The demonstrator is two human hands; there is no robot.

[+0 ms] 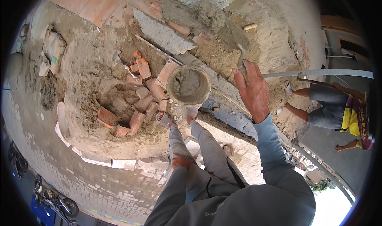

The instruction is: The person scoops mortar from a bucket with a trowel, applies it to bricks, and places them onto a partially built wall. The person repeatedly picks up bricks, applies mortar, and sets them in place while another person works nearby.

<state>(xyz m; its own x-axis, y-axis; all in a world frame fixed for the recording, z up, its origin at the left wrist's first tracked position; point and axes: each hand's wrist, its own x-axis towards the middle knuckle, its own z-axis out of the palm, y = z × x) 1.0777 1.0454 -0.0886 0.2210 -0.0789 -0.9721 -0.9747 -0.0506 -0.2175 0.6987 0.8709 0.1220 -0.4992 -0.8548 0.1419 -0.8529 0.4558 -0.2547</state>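
Observation:
My right hand (253,90) is closed around the handle of a trowel (234,36), most of the handle being hidden by the fingers. The trowel's grey, mortar-smeared blade points up and left, beside wet mortar (210,16) heaped at the foot of the rough wall. My left hand (182,161) rests on my knee; its fingers cannot be made out. Just beyond my feet stands a round bucket (209,88) holding grey mortar (188,82). Left of it lie several loose, broken red bricks (136,122) on sandy ground.
A grey concrete slab (163,32) lies beyond the bucket. At the right, a person (328,102) in shorts holds a long-handled tool, near a pale strip (318,73). A crumpled sack (53,51) sits at the far left; a motorcycle (55,202) is parked at lower left.

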